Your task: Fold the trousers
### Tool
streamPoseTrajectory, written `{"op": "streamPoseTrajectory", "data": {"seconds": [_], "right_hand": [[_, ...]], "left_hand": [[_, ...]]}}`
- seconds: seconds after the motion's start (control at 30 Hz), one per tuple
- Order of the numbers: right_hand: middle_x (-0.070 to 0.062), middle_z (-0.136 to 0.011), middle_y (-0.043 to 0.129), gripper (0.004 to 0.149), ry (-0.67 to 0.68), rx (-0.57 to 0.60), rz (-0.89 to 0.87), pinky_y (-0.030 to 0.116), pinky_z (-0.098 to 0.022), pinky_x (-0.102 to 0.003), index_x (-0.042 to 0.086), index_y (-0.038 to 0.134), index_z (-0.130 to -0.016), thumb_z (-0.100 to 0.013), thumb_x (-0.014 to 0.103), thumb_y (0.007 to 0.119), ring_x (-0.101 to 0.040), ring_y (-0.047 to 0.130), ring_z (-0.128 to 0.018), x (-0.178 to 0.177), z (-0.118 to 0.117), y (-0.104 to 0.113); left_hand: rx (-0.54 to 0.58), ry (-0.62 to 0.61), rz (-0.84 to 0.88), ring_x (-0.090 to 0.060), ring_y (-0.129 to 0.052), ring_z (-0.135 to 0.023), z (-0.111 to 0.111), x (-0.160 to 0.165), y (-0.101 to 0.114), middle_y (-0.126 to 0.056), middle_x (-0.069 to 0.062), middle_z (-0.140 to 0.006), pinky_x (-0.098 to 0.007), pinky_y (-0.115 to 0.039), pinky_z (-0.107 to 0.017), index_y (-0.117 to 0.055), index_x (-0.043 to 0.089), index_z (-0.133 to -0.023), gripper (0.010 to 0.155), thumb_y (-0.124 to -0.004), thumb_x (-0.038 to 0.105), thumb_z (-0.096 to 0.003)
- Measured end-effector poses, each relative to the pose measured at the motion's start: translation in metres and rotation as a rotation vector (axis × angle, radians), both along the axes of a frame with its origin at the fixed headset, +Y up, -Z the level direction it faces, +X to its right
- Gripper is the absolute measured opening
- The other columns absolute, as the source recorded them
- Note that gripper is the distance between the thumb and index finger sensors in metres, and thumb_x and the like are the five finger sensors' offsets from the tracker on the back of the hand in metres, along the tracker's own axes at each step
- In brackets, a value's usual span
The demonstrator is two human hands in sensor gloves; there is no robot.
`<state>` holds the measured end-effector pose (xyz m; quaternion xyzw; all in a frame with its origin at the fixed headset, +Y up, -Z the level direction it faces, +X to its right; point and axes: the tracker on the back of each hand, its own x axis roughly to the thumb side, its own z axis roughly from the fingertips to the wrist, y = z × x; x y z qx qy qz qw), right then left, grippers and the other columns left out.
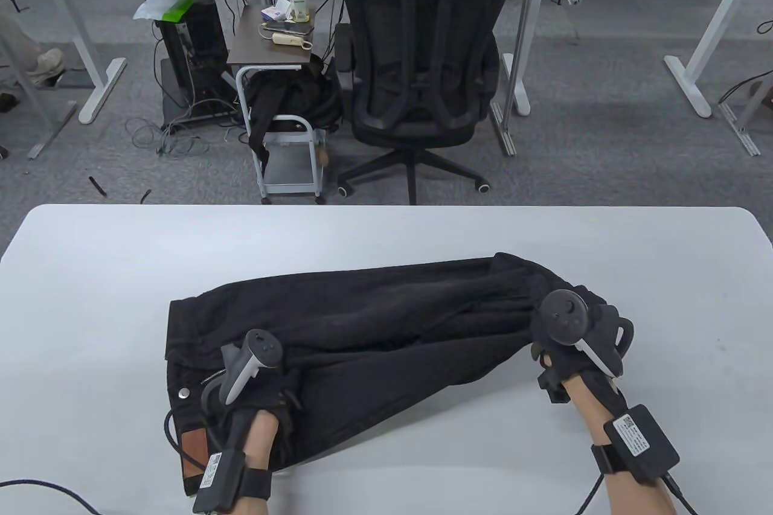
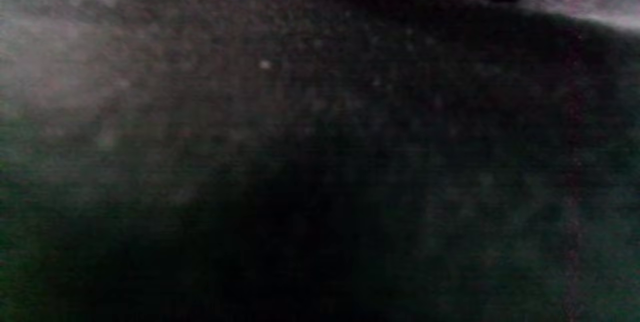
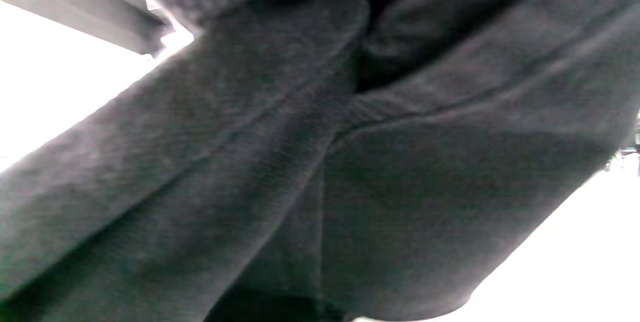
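Observation:
Black trousers (image 1: 386,322) lie across the white table (image 1: 121,273), waistband at the left with a brown patch (image 1: 194,448), legs running right. My left hand (image 1: 266,382) rests on the trousers near the waist, its fingers hidden under the tracker; creases in the cloth fan out from it. My right hand (image 1: 567,346) grips the bunched leg ends at the right. The left wrist view is filled with dark cloth (image 2: 320,141). The right wrist view shows folded cloth (image 3: 400,187) close up.
A black office chair (image 1: 423,74) and a small cart (image 1: 284,116) stand on the floor beyond the table's far edge. Bare white table shows around the trousers on all sides. Cables trail from both wrists at the near edge.

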<state>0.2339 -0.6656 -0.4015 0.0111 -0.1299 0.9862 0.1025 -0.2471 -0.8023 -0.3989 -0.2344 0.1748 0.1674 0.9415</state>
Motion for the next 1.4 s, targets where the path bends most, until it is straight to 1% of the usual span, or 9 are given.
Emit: {"op": "streamPoseTrajectory", "data": {"seconds": [0.27,0.37,0.47,0.63,0.83,1.03,1.2,1.3,1.4], "right_hand": [[-0.009,-0.084,0.086,0.052,-0.003,-0.645,0.179,0.062,-0.066,-0.058,0.02,0.075,-0.098,-0.046,0.027,0.082,-0.033,0.089,-0.069,0.001,0.008,-0.077],[-0.009,-0.095,0.081,0.053,-0.013,-0.525,0.248,0.059,-0.068,-0.059,0.022,0.073,-0.099,-0.047,0.032,0.079,-0.037,0.084,-0.083,-0.003,0.007,-0.076],[-0.012,-0.101,0.077,0.058,0.033,-0.472,0.075,0.058,-0.069,-0.06,0.021,0.07,-0.101,-0.047,0.042,0.078,-0.04,0.079,-0.088,-0.007,-0.001,-0.073],[-0.014,-0.112,0.054,0.073,0.005,-0.644,0.041,0.048,-0.072,-0.063,0.02,0.051,-0.108,-0.047,0.052,0.074,-0.047,0.056,-0.101,-0.019,-0.03,-0.102],[-0.009,-0.116,0.029,0.082,-0.033,-0.683,-0.019,0.038,-0.074,-0.065,0.025,0.03,-0.108,-0.046,0.054,0.074,-0.045,0.034,-0.106,-0.034,-0.066,-0.143],[-0.004,-0.116,0.031,0.078,-0.145,-0.479,0.017,0.037,-0.074,-0.064,0.033,0.034,-0.108,-0.045,0.054,0.074,-0.044,0.036,-0.106,-0.05,-0.095,-0.144],[-0.011,-0.099,0.075,0.067,-0.113,-0.344,0.148,0.058,-0.068,-0.058,0.02,0.065,-0.102,-0.044,0.051,0.077,-0.039,0.076,-0.088,-0.088,-0.091,-0.129],[-0.011,-0.094,0.081,0.066,-0.088,-0.416,0.178,0.061,-0.066,-0.057,0.018,0.069,-0.1,-0.044,0.053,0.077,-0.038,0.08,-0.083,-0.103,-0.086,-0.127],[-0.016,-0.106,0.063,0.077,-0.078,-0.541,0.159,0.054,-0.07,-0.06,0.016,0.052,-0.107,-0.045,0.056,0.074,-0.043,0.065,-0.096,-0.107,-0.086,-0.134]], "left_hand": [[0.002,0.0,-0.028,-0.034,-0.009,-0.113,-0.001,-0.003,-0.005,-0.011,0.001,-0.124,-0.061,-0.032,-0.079,-0.024,0.035,-0.11,0.073,-0.063,0.058,-0.0527],[0.024,-0.017,-0.066,-0.035,-0.011,-0.113,-0.001,0.0,-0.006,-0.012,-0.002,-0.124,-0.063,-0.033,-0.078,-0.024,0.035,-0.11,0.073,-0.063,0.058,-0.0522],[0.04,-0.047,-0.092,-0.036,-0.013,-0.113,-0.001,0.007,-0.002,-0.015,-0.001,-0.124,-0.063,-0.032,-0.078,-0.027,0.033,-0.11,0.073,-0.063,0.059,-0.0519],[0.081,-0.137,-0.068,-0.036,-0.017,-0.114,0.002,0.034,0.006,-0.017,-0.001,-0.125,-0.063,-0.035,-0.078,-0.027,0.033,-0.11,0.074,-0.063,0.06,-0.0515],[-0.016,-0.174,-0.054,-0.038,-0.01,-0.112,0.003,0.045,-0.006,-0.011,0.0,-0.124,-0.065,-0.035,-0.077,-0.022,0.034,-0.11,0.077,-0.064,0.061,-0.0516],[-0.021,-0.124,-0.042,-0.035,-0.005,-0.112,0.0,0.032,-0.01,-0.008,0.001,-0.123,-0.065,-0.031,-0.077,-0.023,0.034,-0.11,0.076,-0.064,0.06,-0.0519],[-0.026,-0.094,-0.077,-0.035,-0.005,-0.112,-0.003,0.023,-0.011,-0.007,0.001,-0.123,-0.064,-0.032,-0.077,-0.023,0.034,-0.11,0.075,-0.063,0.06,-0.0518],[-0.029,-0.102,-0.092,-0.036,-0.005,-0.112,-0.003,0.025,-0.012,-0.007,0.0,-0.123,-0.065,-0.032,-0.077,-0.023,0.033,-0.11,0.075,-0.062,0.06,-0.052],[-0.03,-0.101,-0.092,-0.037,-0.006,-0.112,-0.004,0.026,-0.013,-0.007,0.0,-0.123,-0.065,-0.032,-0.077,-0.023,0.033,-0.11,0.075,-0.062,0.059,-0.0522]]}}
